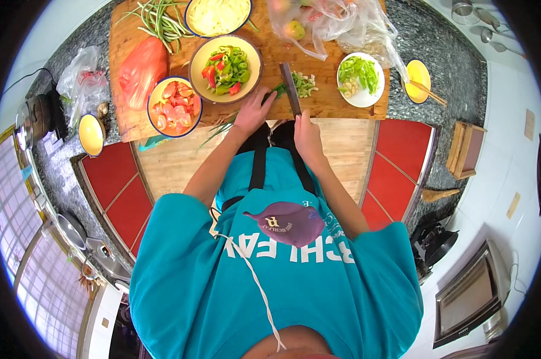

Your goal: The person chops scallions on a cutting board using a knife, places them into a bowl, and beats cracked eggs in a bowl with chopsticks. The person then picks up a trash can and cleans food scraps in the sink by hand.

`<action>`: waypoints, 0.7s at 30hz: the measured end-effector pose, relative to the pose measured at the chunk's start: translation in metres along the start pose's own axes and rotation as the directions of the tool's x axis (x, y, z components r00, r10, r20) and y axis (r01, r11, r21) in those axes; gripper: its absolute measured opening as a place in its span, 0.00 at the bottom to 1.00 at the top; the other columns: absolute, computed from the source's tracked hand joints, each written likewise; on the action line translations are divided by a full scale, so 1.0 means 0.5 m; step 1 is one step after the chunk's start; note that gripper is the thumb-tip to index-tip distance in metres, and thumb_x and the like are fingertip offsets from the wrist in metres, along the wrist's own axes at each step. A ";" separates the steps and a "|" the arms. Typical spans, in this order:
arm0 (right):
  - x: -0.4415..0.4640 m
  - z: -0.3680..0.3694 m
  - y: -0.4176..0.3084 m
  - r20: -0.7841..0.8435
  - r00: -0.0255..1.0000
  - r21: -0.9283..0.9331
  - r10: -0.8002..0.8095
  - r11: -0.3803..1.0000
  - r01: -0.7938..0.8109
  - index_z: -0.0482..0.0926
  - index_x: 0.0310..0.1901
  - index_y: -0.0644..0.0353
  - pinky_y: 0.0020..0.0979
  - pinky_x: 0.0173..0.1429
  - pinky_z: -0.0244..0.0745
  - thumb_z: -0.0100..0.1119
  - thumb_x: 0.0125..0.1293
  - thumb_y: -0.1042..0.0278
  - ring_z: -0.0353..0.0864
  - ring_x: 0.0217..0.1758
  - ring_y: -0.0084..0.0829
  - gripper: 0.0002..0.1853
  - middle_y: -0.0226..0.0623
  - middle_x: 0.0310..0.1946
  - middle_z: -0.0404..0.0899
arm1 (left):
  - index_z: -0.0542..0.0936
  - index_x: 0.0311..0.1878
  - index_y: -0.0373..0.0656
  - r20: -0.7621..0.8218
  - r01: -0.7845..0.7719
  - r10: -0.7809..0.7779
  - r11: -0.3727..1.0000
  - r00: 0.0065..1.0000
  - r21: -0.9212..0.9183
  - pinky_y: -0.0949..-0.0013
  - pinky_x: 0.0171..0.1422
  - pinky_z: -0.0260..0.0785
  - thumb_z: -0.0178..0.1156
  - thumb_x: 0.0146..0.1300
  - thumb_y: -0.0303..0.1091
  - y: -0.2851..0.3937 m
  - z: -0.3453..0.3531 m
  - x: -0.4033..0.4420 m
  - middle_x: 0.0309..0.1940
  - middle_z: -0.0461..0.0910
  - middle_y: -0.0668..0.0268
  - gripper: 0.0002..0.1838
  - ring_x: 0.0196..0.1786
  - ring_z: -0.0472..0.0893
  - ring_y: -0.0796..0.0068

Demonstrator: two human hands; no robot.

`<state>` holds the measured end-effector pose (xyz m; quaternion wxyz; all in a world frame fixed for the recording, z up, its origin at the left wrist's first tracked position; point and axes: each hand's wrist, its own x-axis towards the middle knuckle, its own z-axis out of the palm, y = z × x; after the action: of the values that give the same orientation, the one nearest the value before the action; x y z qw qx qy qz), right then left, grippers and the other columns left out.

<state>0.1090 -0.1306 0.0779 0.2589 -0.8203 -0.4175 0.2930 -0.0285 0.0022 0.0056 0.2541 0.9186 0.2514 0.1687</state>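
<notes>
My right hand is wrapped round the handle of a kitchen knife, whose dark blade points away over the wooden cutting board. Just left of the blade, my left hand presses down on green onions; their long leaves trail out toward the board's front edge. Chopped green onion lies in a small heap right of the knife. Beyond my left hand stands a bowl of sliced green and red peppers. A bowl of cut tomatoes sits to its left.
A white plate holds cut greens and garlic. Chopsticks rest on a yellow bowl. Farther back are a bowl of pale shreds, green beans, a red bag and clear plastic bags. Another bowl stands left.
</notes>
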 end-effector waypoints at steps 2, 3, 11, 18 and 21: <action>-0.013 -0.005 -0.008 0.040 0.999 0.010 0.022 1.000 -0.022 0.62 0.42 0.66 0.53 0.23 0.67 0.46 0.74 0.69 0.76 0.23 0.60 0.09 0.58 0.18 0.74 | 0.72 0.63 0.42 0.007 -0.040 0.040 0.999 0.999 0.035 0.54 0.62 0.71 0.59 0.58 0.23 -0.014 0.011 -0.002 0.53 0.74 0.55 0.27 0.55 0.76 0.50; -0.018 -0.002 -0.007 0.038 0.999 -0.004 -0.002 1.000 0.002 0.63 0.42 0.66 0.53 0.23 0.67 0.46 0.74 0.69 0.76 0.23 0.59 0.09 0.58 0.18 0.74 | 0.72 0.63 0.42 0.005 -0.038 0.038 0.999 0.999 0.034 0.54 0.62 0.71 0.59 0.58 0.23 -0.015 0.013 0.002 0.53 0.74 0.55 0.27 0.55 0.76 0.50; -0.034 0.038 0.025 0.098 0.994 -0.116 0.046 0.993 -0.035 0.64 0.43 0.67 0.55 0.25 0.69 0.46 0.73 0.69 0.78 0.24 0.59 0.09 0.59 0.20 0.75 | 0.77 0.46 0.39 -0.142 -0.035 0.014 0.989 0.990 -0.146 0.60 0.53 0.73 0.58 0.52 0.21 -0.011 0.022 0.013 0.45 0.77 0.58 0.16 0.48 0.79 0.55; 0.061 0.070 0.011 0.010 1.000 -0.034 -0.009 0.999 0.010 0.64 0.42 0.67 0.60 0.30 0.69 0.46 0.73 0.68 0.76 0.28 0.66 0.09 0.63 0.21 0.75 | 0.79 0.48 0.39 -0.129 -0.032 0.011 0.986 0.992 -0.162 0.58 0.53 0.74 0.59 0.52 0.19 -0.016 0.027 0.003 0.47 0.77 0.58 0.17 0.49 0.78 0.53; 0.051 0.024 -0.019 -0.019 1.000 0.014 0.002 1.000 -0.002 0.64 0.42 0.67 0.59 0.28 0.67 0.46 0.74 0.67 0.76 0.26 0.63 0.10 0.62 0.20 0.74 | 0.78 0.50 0.41 -0.161 -0.074 0.067 0.996 0.985 -0.039 0.58 0.53 0.73 0.58 0.51 0.20 -0.006 0.003 -0.003 0.47 0.75 0.57 0.20 0.47 0.78 0.55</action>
<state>0.1078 -0.1020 0.0693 0.2684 -0.8215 -0.4123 0.2884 -0.0300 0.0031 0.0026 0.2475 0.9045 0.2345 0.2561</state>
